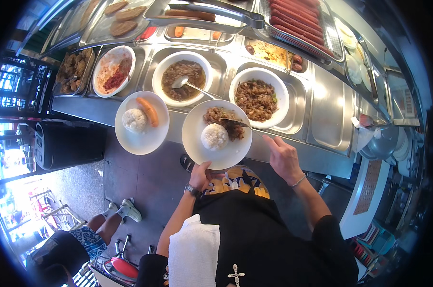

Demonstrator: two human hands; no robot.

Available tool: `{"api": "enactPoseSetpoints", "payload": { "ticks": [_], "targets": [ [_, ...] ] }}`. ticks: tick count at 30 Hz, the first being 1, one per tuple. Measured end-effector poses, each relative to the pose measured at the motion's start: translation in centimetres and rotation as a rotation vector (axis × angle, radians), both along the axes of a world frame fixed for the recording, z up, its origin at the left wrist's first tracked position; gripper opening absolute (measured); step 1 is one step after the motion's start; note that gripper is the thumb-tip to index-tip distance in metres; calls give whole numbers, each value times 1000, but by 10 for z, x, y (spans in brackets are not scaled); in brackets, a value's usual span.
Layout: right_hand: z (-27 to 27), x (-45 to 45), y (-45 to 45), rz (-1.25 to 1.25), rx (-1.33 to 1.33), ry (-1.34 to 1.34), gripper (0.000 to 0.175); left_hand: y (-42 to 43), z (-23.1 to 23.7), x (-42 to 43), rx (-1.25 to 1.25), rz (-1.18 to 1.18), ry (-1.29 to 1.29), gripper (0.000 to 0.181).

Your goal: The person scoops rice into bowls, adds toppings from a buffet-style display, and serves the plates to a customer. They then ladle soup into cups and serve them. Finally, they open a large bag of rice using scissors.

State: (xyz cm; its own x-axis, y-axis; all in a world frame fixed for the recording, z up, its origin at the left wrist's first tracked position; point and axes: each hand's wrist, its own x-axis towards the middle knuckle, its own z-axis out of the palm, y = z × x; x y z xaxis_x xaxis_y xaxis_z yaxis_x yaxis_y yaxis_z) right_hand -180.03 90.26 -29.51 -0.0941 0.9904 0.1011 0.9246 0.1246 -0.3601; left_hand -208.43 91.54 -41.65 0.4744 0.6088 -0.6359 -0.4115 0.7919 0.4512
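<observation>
My left hand (201, 176) grips the near rim of a white plate (195, 150). On this plate a rounded mound of white rice (214, 137) sits beside chopped meat (216, 115). A metal spoon (234, 122) reaches over the meat; its handle runs to my right hand (284, 158), whose fingers are closed around the end. Just beyond the plate stand a white bowl of dark chopped meat (256, 100) and another bowl of brown meat in sauce (173, 84) with a serving spoon (181, 82) in it.
A second white plate (130, 141) with rice and sausage sits left at the counter's front edge (83, 111). Overhead, a shelf holds a tray of red hotdogs (297, 27) and metal tongs (216, 13). A black speaker (71, 145) and a person (73, 247) are at left.
</observation>
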Motion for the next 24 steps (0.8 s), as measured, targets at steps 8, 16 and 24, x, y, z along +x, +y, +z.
{"api": "enactPoseSetpoints", "payload": {
  "ticks": [8, 16, 24],
  "targets": [
    [-4, -12, 30, 108, 53, 31, 38, 0, 3, 3, 15, 31, 41, 44],
    [-28, 37, 30, -358, -46, 125, 23, -8, -2, 5, 2, 43, 38, 45],
    [117, 172, 23, -708, 612, -433, 24, -24, -4, 8, 57, 11, 33, 44]
  ]
}}
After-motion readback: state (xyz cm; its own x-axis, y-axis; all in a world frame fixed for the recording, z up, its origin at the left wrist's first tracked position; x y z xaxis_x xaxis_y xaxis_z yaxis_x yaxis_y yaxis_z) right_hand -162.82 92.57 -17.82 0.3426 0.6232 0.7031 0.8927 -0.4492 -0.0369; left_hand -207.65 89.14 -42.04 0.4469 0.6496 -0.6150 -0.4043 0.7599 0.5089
